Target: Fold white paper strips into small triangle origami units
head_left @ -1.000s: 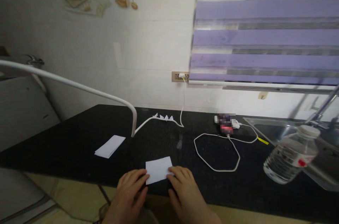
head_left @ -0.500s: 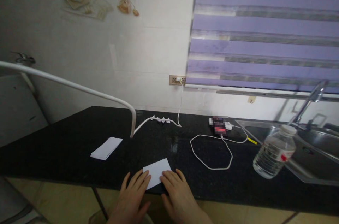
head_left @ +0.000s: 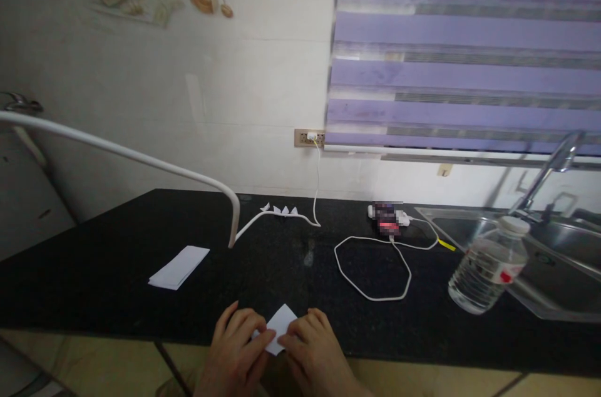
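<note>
A small white sheet of paper [head_left: 280,326] lies at the near edge of the black countertop [head_left: 117,272], folded so that one pointed corner sticks up between my hands. My left hand [head_left: 237,353] presses on its left part with curled fingers. From the right, my right hand [head_left: 312,356] has its fingertips pinched on the paper's lower edge. Both hands touch each other over the sheet.
A second stack of white paper [head_left: 179,267] lies to the left. A white lamp arm [head_left: 141,159] arches over the counter. A looped white cable [head_left: 370,265] runs to a small device [head_left: 387,221]. A clear water bottle [head_left: 488,265] stands by the steel sink [head_left: 558,253].
The sheet went from a flat rectangle to a smaller folded shape with a point up. Both hands drew closer together over it. The view shifted slightly right and down.
</note>
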The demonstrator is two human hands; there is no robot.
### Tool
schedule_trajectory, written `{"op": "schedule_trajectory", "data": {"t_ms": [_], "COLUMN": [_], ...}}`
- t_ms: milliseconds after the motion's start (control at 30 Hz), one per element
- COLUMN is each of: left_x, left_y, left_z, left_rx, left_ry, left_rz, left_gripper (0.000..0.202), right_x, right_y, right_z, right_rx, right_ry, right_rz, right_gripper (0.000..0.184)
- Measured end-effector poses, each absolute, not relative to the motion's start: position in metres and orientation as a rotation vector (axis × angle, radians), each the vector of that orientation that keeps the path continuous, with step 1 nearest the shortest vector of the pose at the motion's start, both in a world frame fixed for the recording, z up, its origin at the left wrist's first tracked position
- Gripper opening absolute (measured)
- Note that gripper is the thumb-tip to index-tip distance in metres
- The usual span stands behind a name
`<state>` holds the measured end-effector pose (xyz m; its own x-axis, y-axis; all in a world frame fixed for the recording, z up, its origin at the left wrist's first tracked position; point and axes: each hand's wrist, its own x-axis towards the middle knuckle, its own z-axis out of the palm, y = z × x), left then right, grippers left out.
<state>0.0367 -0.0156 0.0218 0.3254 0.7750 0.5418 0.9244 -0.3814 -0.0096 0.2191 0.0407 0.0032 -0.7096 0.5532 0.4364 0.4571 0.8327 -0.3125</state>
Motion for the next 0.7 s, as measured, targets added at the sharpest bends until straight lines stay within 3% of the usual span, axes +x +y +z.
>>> {"op": "schedule_trajectory", "data": {"t_ms": [100,300,400,533,700], "left_x": [0.039,0.030,0.027,0.030,0.035], "left_y": [-0.001,0.053,0.080,0.107,0.128], "left_z": [0.034,0.042,0.043,0.042,0.035], "left_rx": [-2.290,-2.176,-2.030,-1.965,-1.837], "left_ry": [-1.618,-2.070,-2.376,-2.397,-2.465], "left_rz": [-0.802,-1.449,-1.826,-2.497,-2.546], "left_gripper": [0.027,0.024,0.032,0.037,0.029], "right_x": [0.221,0.213,0.202,0.188,0.179], "right_y": [0.055,0.111,0.141,0.174,0.195], "right_z": [0.022,0.050,0.049,0.044,0.036], "right_rx": [-0.743,-0.758,-0.765,-0.835,-0.857], "right_ry": [-2.448,-2.349,-2.272,-2.110,-1.893], "right_rz": [0.306,0.467,0.678,1.045,1.309], "right_gripper": [0.020,0.020,0.020,0.021,0.021]}}
